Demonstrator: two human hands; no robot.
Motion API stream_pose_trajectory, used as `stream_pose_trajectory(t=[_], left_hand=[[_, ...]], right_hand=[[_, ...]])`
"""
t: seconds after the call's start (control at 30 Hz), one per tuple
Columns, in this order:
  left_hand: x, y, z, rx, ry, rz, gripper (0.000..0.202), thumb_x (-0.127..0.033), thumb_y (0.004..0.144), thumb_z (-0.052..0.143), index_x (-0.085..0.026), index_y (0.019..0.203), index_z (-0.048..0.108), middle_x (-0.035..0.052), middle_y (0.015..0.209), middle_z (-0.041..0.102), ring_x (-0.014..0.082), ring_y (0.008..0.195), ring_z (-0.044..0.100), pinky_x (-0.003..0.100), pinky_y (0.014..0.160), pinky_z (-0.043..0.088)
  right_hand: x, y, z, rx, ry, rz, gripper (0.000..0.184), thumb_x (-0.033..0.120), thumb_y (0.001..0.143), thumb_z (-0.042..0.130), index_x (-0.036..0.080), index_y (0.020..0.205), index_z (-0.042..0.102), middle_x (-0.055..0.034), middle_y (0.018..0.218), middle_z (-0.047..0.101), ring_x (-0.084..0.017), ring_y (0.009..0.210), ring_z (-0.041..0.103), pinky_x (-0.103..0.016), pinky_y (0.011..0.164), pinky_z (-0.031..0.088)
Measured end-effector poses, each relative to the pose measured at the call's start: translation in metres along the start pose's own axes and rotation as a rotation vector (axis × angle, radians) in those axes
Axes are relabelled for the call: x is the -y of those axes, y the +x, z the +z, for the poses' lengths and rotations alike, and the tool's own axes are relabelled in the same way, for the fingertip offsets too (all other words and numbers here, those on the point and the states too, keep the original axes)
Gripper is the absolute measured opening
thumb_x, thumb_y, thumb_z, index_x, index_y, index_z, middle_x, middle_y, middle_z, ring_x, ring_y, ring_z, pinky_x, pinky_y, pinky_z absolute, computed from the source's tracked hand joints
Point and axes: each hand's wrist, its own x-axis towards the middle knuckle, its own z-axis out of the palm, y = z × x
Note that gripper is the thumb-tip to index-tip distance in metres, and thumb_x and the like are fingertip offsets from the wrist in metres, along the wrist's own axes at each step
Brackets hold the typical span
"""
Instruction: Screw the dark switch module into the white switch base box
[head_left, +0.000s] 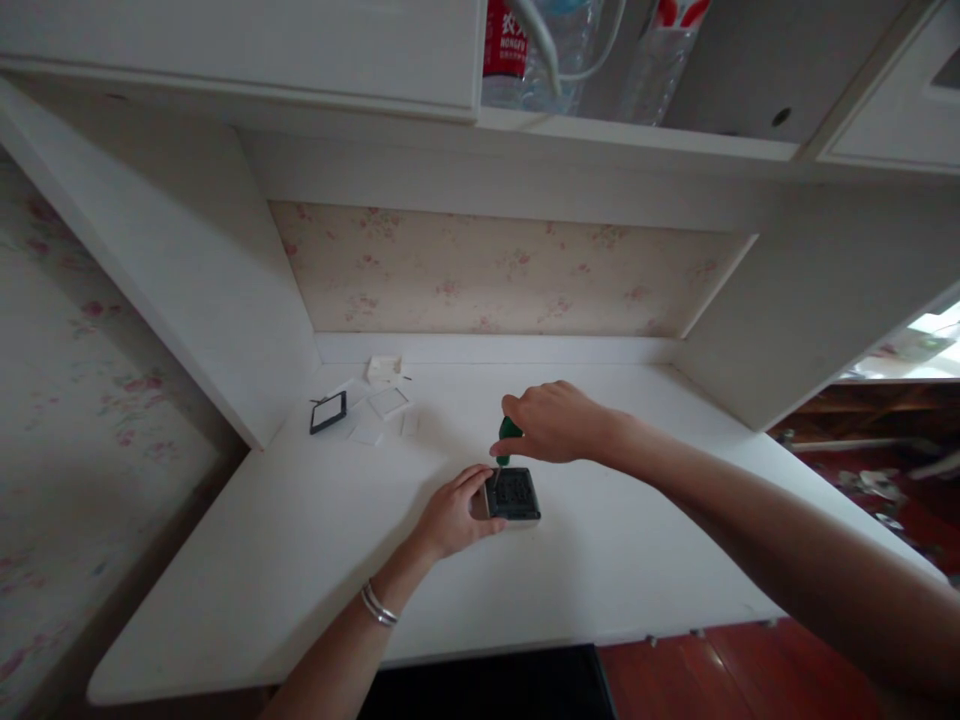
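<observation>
Our left hand (454, 515), a bracelet (378, 606) on its wrist, lies on the white desk (300, 540) toward the middle of its front edge, fingers curled against the left side of a small dark square device (513, 494) and steadying it. Our right hand (555, 422) closes round a green-handled screwdriver (508, 440), tip down at the device's back left corner. Near the desk's back left corner we see a black frame (328, 412) and some pale square pieces (387, 402).

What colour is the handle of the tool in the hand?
Green: the screwdriver handle shows in the right hand, head view.
</observation>
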Motion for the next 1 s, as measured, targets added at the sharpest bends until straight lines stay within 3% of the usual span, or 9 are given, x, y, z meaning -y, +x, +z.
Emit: stream_pose_trajectory(t=[0.27, 0.33, 0.43, 0.53, 0.67, 0.83, 1.0], left_hand=[[0.000, 0.000, 0.002, -0.001, -0.001, -0.008, 0.070, -0.037, 0.063, 0.075, -0.022, 0.126, 0.049, 0.0065, 0.133, 0.050, 0.0241, 0.120, 0.049, 0.037, 0.104, 0.039], [0.000, 0.000, 0.003, -0.007, -0.001, -0.005, 0.070, -0.038, 0.064, 0.075, -0.022, 0.126, 0.049, 0.0065, 0.133, 0.050, 0.0238, 0.120, 0.048, 0.036, 0.104, 0.038], [0.000, 0.001, 0.003, -0.008, -0.001, -0.006, 0.071, -0.039, 0.063, 0.076, -0.022, 0.126, 0.049, 0.0066, 0.133, 0.049, 0.0239, 0.120, 0.048, 0.036, 0.105, 0.038], [0.000, 0.001, 0.003, 0.000, 0.000, -0.007, 0.072, -0.040, 0.063, 0.076, -0.022, 0.127, 0.049, 0.0071, 0.133, 0.049, 0.0247, 0.121, 0.048, 0.037, 0.105, 0.038], [0.000, 0.002, 0.002, -0.006, -0.001, -0.005, 0.072, -0.039, 0.063, 0.076, -0.022, 0.127, 0.048, 0.0062, 0.133, 0.049, 0.0237, 0.119, 0.049, 0.035, 0.104, 0.039], [0.002, 0.002, 0.003, -0.015, 0.003, -0.012, 0.071, -0.039, 0.062, 0.076, -0.021, 0.126, 0.049, 0.0067, 0.132, 0.050, 0.0234, 0.116, 0.051, 0.033, 0.099, 0.044], [0.000, 0.003, 0.003, -0.005, -0.007, -0.017, 0.071, -0.037, 0.061, 0.077, -0.022, 0.125, 0.049, 0.0069, 0.130, 0.051, 0.0246, 0.114, 0.052, 0.034, 0.094, 0.047]], right_hand=[[0.012, -0.005, 0.005, 0.031, 0.054, 0.254, 0.063, 0.066, 0.084, 0.036, 0.013, 0.096, 0.066, -0.0223, 0.095, 0.067, -0.034, 0.093, 0.063, -0.040, 0.074, 0.044], [0.010, -0.006, 0.003, 0.031, 0.069, 0.216, 0.059, 0.064, 0.083, 0.040, 0.013, 0.104, 0.062, -0.0204, 0.096, 0.067, -0.033, 0.092, 0.063, -0.039, 0.073, 0.044], [0.002, -0.008, -0.001, 0.045, 0.112, 0.012, 0.049, 0.051, 0.083, 0.051, 0.019, 0.120, 0.050, -0.0139, 0.106, 0.065, -0.029, 0.090, 0.064, -0.035, 0.069, 0.044], [-0.005, -0.008, -0.003, 0.042, 0.100, -0.100, 0.038, 0.044, 0.083, 0.053, 0.021, 0.113, 0.051, -0.0102, 0.104, 0.066, -0.027, 0.088, 0.064, -0.032, 0.066, 0.043], [-0.007, -0.005, -0.001, -0.006, 0.031, -0.077, 0.042, 0.053, 0.082, 0.049, 0.018, 0.104, 0.056, -0.0127, 0.090, 0.068, -0.030, 0.082, 0.065, -0.034, 0.064, 0.042], [0.001, -0.003, 0.003, -0.031, 0.021, -0.030, 0.056, 0.062, 0.085, 0.038, 0.013, 0.101, 0.060, -0.0180, 0.089, 0.067, -0.032, 0.086, 0.064, -0.038, 0.070, 0.043], [0.012, -0.001, 0.007, -0.022, 0.048, 0.149, 0.063, 0.068, 0.081, 0.039, 0.012, 0.098, 0.065, -0.0208, 0.094, 0.067, -0.032, 0.093, 0.063, -0.039, 0.077, 0.043]])
